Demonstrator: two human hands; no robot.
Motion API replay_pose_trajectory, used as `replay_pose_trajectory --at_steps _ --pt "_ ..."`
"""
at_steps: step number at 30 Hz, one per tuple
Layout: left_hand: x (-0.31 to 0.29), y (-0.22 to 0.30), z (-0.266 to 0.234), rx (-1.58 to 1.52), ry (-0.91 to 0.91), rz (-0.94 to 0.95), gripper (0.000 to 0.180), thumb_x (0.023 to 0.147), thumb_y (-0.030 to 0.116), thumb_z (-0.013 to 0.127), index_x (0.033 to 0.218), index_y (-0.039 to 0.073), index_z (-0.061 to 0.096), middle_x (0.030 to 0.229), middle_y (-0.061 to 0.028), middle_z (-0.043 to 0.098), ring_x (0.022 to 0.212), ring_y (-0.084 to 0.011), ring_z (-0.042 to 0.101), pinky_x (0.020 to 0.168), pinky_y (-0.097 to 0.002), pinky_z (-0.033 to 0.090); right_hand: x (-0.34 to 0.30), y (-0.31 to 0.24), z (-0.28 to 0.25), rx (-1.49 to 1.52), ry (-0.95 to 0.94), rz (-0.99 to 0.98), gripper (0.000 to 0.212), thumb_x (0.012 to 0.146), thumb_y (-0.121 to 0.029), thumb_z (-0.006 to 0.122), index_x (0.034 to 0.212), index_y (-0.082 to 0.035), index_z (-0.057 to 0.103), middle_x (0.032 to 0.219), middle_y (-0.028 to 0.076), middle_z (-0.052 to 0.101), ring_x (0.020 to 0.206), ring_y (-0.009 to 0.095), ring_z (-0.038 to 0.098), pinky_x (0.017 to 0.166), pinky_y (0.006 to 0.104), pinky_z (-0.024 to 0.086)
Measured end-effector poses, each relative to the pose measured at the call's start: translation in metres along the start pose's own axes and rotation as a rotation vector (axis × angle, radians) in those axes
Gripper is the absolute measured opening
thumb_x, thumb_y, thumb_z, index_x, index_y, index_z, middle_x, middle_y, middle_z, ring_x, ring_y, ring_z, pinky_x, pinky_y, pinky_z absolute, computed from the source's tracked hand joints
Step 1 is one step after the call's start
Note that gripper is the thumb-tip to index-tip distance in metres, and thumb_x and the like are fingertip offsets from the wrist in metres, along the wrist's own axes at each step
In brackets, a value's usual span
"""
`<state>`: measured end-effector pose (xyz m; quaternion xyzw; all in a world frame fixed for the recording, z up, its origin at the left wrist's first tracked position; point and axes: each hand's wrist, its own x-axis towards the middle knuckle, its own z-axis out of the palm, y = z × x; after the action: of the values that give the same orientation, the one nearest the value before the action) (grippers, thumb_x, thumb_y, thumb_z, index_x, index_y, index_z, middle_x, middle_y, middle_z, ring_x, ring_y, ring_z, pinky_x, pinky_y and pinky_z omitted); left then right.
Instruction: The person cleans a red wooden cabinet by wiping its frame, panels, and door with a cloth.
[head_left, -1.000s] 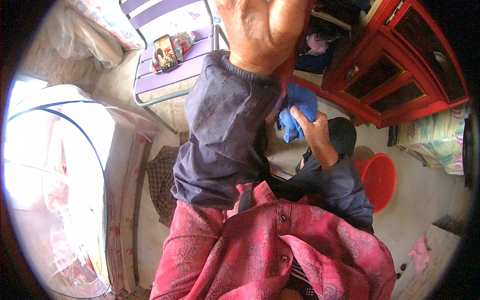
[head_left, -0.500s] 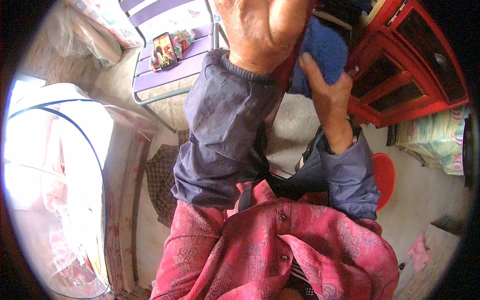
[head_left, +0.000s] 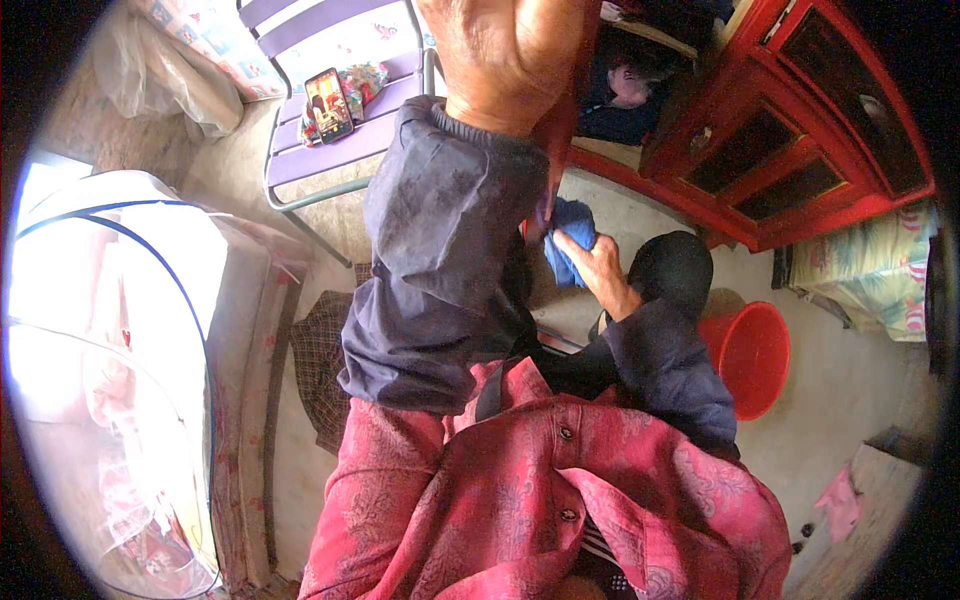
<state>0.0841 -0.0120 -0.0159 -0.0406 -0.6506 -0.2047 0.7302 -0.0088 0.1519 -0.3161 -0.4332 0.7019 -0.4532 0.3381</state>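
Observation:
My right hand (head_left: 600,268) grips a folded blue cloth (head_left: 568,240), thumb on top. The cloth touches the lower part of a dark red cabinet door (head_left: 566,125) that stands swung out, seen nearly edge-on. My left hand (head_left: 508,60) is raised at the top of the view beside that same door. Its fingers run out of the picture, so whether they hold the door does not show. Both forearms wear dark grey-blue sleeve covers.
Behind the door, the red cabinet (head_left: 760,150) holds dark clothing on shelves. A red bucket (head_left: 755,360) stands at my right. A purple slatted chair (head_left: 330,160) carries a phone (head_left: 329,105) and a flowered cloth. Left is a bed with white netting (head_left: 120,330); a checked cloth (head_left: 322,365) lies nearby.
My right hand has drawn the blue cloth down and left, toward me, to the door's lower part. The cabinet's inside now shows more. My left hand has shifted slightly left.

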Motion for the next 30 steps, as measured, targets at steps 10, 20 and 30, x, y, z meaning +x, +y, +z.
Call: replay_pose_trajectory --at_steps 10,20,30 --pt "0.004 0.023 -0.002 0.155 -0.057 -0.043 0.022 0.101 0.017 0.054 0.102 -0.003 0.065 0.089 -0.0104 0.063 0.081 -0.0181 0.059 0.077 -0.0308 0.048 -0.041 0.025 0.003 -0.032 0.097 0.036 0.044 0.087 -0.042 0.075 0.075 0.000 0.071 0.064 0.010 0.066 0.059 0.021 0.065 0.062 0.0376 0.051" --pt "-0.001 0.031 0.005 -0.043 -0.047 -0.286 0.020 0.092 0.013 0.073 0.103 -0.001 0.064 0.089 -0.0035 0.061 0.081 -0.0092 0.056 0.072 -0.0248 0.047 -0.068 0.044 0.002 -0.028 0.184 0.138 0.051 0.082 -0.050 0.078 0.069 -0.001 0.069 0.062 0.011 0.066 0.058 0.023 0.065 0.062 0.0397 0.050" --pt "0.003 0.032 -0.002 0.109 -0.028 -0.186 0.025 0.088 0.015 0.078 0.102 -0.001 0.064 0.090 -0.0079 0.063 0.082 -0.0145 0.062 0.073 -0.0290 0.051 -0.072 0.073 0.007 -0.016 0.228 0.222 0.053 0.082 -0.051 0.077 0.076 0.001 0.070 0.073 0.015 0.071 0.067 0.027 0.069 0.066 0.0396 0.052"
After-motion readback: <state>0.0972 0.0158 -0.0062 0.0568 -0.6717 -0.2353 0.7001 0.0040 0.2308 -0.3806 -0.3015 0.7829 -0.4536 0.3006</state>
